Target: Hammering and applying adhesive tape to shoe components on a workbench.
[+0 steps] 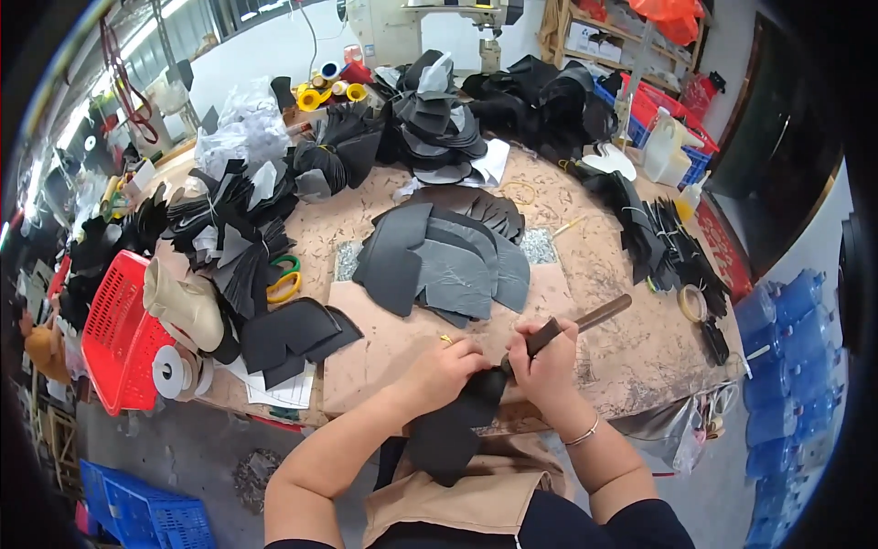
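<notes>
At the near edge of the worktable, my left hand (439, 375) is closed, its fingers pinching the edge of a black leather-like piece (448, 430). The piece hangs down over the table edge toward my lap. Close beside it, my right hand (546, 361) is closed around a hammer with a dark head and a brown wooden handle (605, 313) that points to the far right. My right fingertips also meet the edge of the black piece; whether they grip it cannot be made out. Just beyond my hands lies a fanned stack of dark cut pieces (448, 265).
Tied bundles of black pieces (247, 220) crowd the left and back of the worktable (585, 265). Scissors with green and yellow handles (284, 285), a beige boot (178, 302) and a red basket (123, 329) are at left. Blue water bottles (786, 384) are stacked at right.
</notes>
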`<state>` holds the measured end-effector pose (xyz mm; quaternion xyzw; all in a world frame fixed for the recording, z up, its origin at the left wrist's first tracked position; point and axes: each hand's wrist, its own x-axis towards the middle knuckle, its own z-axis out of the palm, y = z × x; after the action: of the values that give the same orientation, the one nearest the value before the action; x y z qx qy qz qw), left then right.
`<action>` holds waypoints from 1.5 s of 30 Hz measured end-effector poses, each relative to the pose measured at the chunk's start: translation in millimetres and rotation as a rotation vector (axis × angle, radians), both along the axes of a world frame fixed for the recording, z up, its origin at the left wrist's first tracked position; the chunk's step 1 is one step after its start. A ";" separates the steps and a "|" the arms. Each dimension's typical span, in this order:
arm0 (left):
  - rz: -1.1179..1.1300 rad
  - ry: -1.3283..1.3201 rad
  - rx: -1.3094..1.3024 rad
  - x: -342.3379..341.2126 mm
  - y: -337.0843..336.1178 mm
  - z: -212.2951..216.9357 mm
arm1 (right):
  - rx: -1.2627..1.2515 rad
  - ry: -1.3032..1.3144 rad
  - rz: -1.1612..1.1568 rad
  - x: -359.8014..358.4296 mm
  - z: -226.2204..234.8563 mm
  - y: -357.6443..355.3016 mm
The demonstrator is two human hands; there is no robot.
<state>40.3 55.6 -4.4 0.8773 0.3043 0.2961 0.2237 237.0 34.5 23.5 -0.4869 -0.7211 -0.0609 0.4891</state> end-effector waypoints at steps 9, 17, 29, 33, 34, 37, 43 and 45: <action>-0.037 0.148 0.279 -1.9 -3.5 0.9 | 0.037 0.004 -0.016 -12.6 4.2 -0.9; 0.030 0.163 0.322 -11.6 -5.5 -1.1 | -0.084 -0.066 0.128 -7.1 23.7 3.1; 0.087 0.167 0.276 -19.4 -11.1 2.0 | 0.009 -0.042 0.070 -18.8 8.5 10.6; 0.069 0.232 0.309 -17.5 -12.5 5.7 | -0.059 -0.043 0.139 -18.1 15.5 13.7; 0.141 0.161 0.266 -13.4 -13.0 2.4 | -0.054 -0.088 0.129 -18.7 14.9 12.7; 0.142 0.154 0.259 -15.4 -9.6 4.2 | -0.039 -0.083 0.090 -18.1 10.9 8.9; 0.001 0.252 0.415 -21.9 -3.9 3.5 | -0.138 -0.007 0.094 -8.6 18.8 6.8; 0.000 0.278 0.436 -21.7 -4.6 3.2 | -0.153 -0.015 0.105 -7.9 25.7 3.2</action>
<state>18.6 51.0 -1.2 0.9371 0.2610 0.2314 -0.0147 229.1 37.7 49.2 -0.4839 -0.7518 0.0165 0.4476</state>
